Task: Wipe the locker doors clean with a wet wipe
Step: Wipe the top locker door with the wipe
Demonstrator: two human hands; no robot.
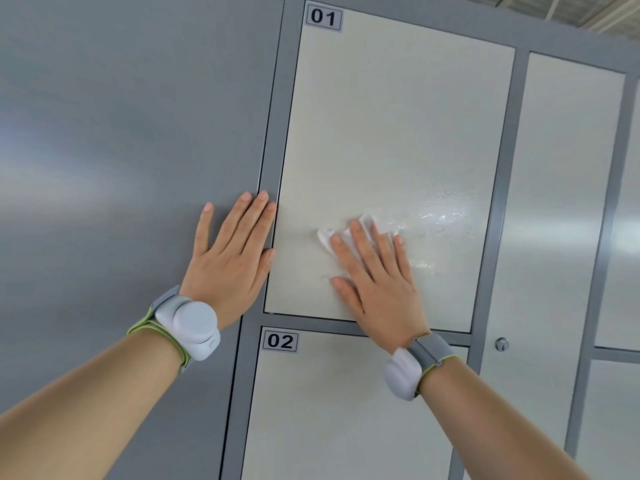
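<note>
a crumpled white wet wipe [349,233] is pressed flat under the spread fingers of the right hand [375,282] against the lower part of the cream metal locker door marked 01 [391,126]. the left hand [230,258] is laid open, fingers straight, on the grey metal side panel [121,150], fingertips reaching the grey door frame [273,168]. a wet sheen [438,218] is seen just right of the wipe, and the cream door marked 02 [339,410] lies below.

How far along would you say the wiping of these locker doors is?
Barely begun: a wet sheen shows on door 01 beside the wet wipe, which the right hand presses flat; the left hand rests on the grey side panel. Upper door 01, door 02 and the neighbouring doors look dry.
</note>
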